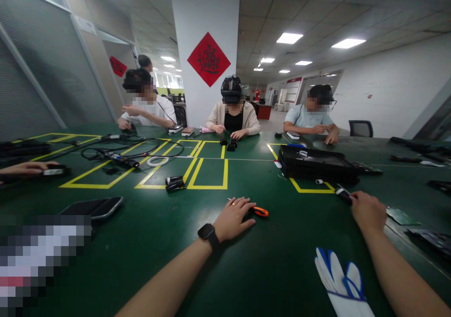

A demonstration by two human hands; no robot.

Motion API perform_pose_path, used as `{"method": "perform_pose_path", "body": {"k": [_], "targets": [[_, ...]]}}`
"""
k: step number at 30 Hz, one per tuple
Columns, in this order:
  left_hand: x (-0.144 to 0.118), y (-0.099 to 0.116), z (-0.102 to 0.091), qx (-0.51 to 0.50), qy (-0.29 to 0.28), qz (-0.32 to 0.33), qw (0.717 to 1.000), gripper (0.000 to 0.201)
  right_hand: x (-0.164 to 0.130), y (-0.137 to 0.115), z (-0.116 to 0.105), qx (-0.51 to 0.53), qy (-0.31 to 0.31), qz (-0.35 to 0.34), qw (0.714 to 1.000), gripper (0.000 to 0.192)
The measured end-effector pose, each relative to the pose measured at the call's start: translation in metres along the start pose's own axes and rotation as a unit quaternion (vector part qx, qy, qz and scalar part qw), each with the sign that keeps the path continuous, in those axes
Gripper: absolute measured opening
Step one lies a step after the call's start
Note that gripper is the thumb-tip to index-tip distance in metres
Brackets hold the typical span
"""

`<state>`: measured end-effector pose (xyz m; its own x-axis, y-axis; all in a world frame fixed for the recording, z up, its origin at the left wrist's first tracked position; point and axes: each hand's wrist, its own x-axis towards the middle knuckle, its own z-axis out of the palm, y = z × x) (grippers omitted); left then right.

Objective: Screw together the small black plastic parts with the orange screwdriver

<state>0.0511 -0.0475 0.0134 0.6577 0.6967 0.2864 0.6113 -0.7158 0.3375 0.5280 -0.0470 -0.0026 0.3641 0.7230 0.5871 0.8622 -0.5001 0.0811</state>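
My left hand (235, 218), with a dark watch at the wrist, lies palm down on the green table. Its fingers are stretched out over a thin tool with an orange and black handle (261, 212); the handle sticks out on the right, and the middle is hidden under the fingers. At the right, my right hand (369, 212) closes its fingers on the near end of a small black device with a white marking (343, 194). A small white piece (319, 181) lies just beyond that device. Between my forearms, near the front, rests a white and blue glove (340, 279).
A black case (317, 163) stands beyond my right hand. Yellow tape outlines (207, 188), black cables (116, 155), a white tape roll (157, 161) and black parts (174, 183) lie farther left. Several people sit around the table. Green boards (403, 215) lie at right.
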Motion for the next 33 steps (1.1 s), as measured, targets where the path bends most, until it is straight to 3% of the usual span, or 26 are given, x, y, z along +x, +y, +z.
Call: {"method": "perform_pose_path", "body": {"k": [8,14,18,27,33], "targets": [[0.000,0.000,0.000,-0.023,0.006,0.001,1.000,0.051,0.004,0.000,-0.001,-0.001,-0.026,0.020,0.999,0.028],[0.000,0.000,0.000,-0.027,0.007,-0.001,1.000,0.051,-0.002,0.002,0.000,0.007,0.001,-0.006,1.000,0.030],[0.000,0.001,0.000,-0.020,0.003,-0.001,1.000,0.051,-0.001,0.014,0.011,0.058,0.031,0.053,0.996,0.038],[-0.001,0.001,-0.001,-0.019,0.005,0.001,1.000,0.051,0.027,0.023,0.040,0.122,-0.152,0.115,0.974,0.047],[0.000,0.001,-0.002,-0.025,0.003,0.001,1.000,0.051,0.024,0.030,0.044,0.192,-0.150,0.129,0.961,0.047]]}}
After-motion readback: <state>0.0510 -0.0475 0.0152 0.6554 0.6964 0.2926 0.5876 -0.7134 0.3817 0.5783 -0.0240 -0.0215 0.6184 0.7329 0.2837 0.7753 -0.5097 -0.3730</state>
